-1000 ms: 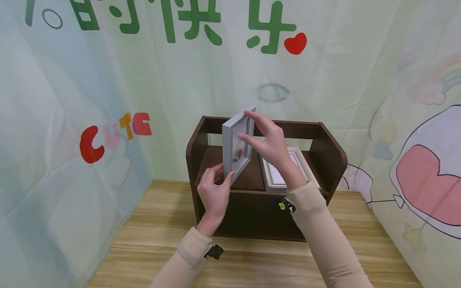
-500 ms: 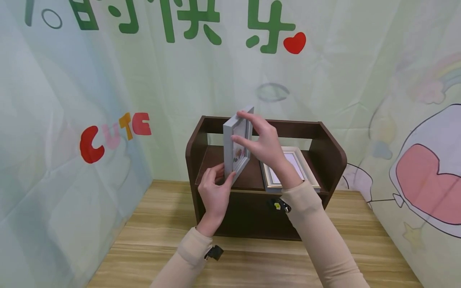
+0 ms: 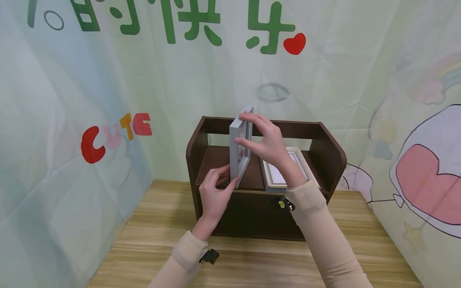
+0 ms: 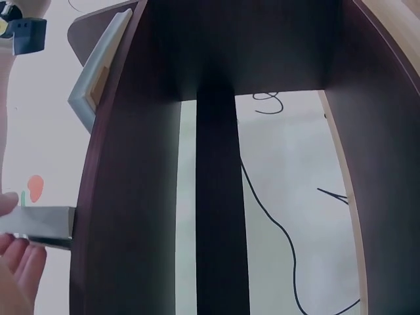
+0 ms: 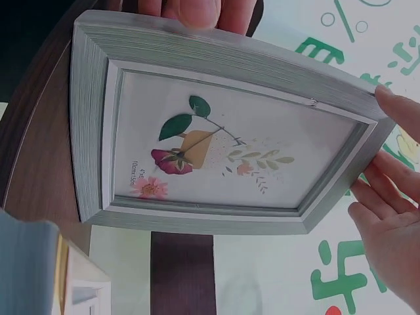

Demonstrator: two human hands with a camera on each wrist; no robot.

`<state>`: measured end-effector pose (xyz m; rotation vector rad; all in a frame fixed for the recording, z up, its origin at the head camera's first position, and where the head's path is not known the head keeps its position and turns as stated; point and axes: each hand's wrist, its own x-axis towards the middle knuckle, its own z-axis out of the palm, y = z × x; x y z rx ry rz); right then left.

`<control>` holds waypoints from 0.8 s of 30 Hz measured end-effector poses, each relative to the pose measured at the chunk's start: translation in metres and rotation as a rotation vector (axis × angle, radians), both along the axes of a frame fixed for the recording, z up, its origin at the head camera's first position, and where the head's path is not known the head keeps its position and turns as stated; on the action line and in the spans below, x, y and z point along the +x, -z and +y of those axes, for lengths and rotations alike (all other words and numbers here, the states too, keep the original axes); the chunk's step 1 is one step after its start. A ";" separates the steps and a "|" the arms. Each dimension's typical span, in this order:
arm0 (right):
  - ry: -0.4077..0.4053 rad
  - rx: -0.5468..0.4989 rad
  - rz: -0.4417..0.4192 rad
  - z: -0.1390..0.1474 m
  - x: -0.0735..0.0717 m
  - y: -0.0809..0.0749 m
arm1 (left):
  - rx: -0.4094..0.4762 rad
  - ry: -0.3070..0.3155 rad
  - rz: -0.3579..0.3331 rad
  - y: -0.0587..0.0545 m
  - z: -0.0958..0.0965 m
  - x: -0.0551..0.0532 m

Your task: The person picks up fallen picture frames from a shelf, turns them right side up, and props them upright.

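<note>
Left hand pinches the lower front edge of a grey picture frame, thumb to one side, fingers to the other; right hand takes the top end, fingertips on the upper edge, thumb at the front corner; both grips narrow, frame between the digits; a low-and-high hold like this likely checks tipping and steadies the angle. Frame stands close to upright over the upper board of a dark brown desktop rack, near mid-width, narrow side to the front; lower end seems to touch the board, which presumably bears some of the weight; floral insert faces rightward. Cream picture frame lies flat on the same board, just to the right, reaching its front edge; flat, it looks stable unattended; rack stands on a wood-grain table.
</note>
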<state>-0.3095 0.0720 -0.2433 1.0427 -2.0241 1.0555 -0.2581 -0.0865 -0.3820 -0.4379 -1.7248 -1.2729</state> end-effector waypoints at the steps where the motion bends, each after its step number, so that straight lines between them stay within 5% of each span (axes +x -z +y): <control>1: -0.005 0.001 0.001 0.001 -0.001 0.000 | -0.001 0.018 0.001 0.000 -0.001 0.000; 8: -0.062 -0.013 -0.018 0.006 -0.006 0.002 | -0.045 0.146 -0.019 -0.003 -0.005 -0.001; 12: -0.108 -0.028 -0.046 0.009 -0.006 0.001 | -0.096 0.209 -0.027 -0.015 -0.006 0.009; 24: -0.205 -0.018 -0.151 0.012 0.023 -0.021 | -0.171 0.320 -0.058 -0.032 -0.007 0.020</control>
